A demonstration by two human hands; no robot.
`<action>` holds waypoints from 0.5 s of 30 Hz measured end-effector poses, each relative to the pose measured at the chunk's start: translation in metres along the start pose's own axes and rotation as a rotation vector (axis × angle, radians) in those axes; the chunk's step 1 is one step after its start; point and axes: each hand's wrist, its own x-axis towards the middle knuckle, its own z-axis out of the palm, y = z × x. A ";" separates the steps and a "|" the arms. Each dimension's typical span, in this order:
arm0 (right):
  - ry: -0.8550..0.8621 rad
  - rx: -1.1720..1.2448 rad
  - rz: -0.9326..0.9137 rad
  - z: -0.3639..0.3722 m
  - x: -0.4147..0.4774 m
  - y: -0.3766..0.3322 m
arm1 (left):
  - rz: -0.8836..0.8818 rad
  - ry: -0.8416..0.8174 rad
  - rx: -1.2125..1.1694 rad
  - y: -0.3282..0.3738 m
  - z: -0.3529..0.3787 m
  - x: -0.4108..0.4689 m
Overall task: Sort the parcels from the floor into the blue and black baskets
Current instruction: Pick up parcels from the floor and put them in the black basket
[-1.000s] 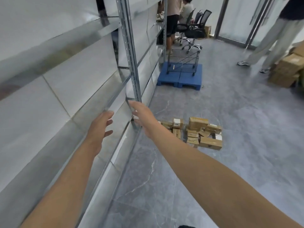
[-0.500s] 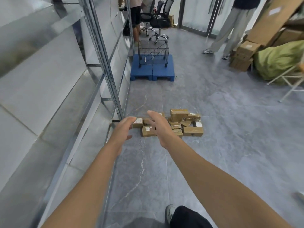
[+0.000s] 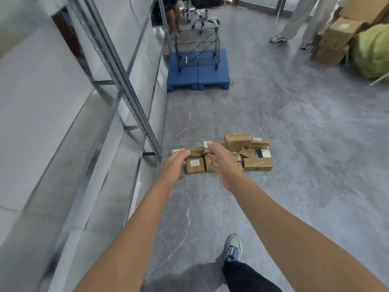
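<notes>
1. Here, the parcels [image 3: 256,164] lie in a tight cluster on the grey floor [image 3: 305,197], just beside the foot of the metal rack [image 3: 134,114]. None is in a basket yet.
2. The left hand [image 3: 174,166] and the right hand [image 3: 223,163] both reach toward the cluster with fingers loosely spread, holding nothing. Whether either one touches a box cannot be told.
3. The boxes lean on and overlap one another, so lifting one from the near row could tip or drag its neighbour. A loose two-handed scoop might also let the smaller ones slip.
4. The leftmost parcel sits close to the rack's upright. A hasty reach there could knock knuckles on the metal or push the box under the shelf.
5. The black wire basket [image 3: 197,47] stands well apart on a blue pallet [image 3: 212,79], and no blue basket shows, so a parcel could end up in the wrong one. Carrying an armful that far also risks a drop.
6. Several parcels carry white labels. The small box [image 3: 195,166] nearest the left hand has one with dark print, too small to read. No brand name is legible anywhere.
</notes>
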 end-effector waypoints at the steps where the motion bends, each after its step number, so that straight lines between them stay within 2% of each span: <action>1: 0.012 0.008 0.010 -0.012 0.013 -0.004 | -0.012 -0.011 0.005 0.006 0.011 0.013; 9: 0.108 0.055 0.059 -0.108 0.099 -0.036 | -0.072 -0.113 0.083 0.038 0.087 0.118; 15: 0.203 0.065 0.083 -0.174 0.166 -0.051 | -0.124 -0.189 0.058 0.057 0.135 0.198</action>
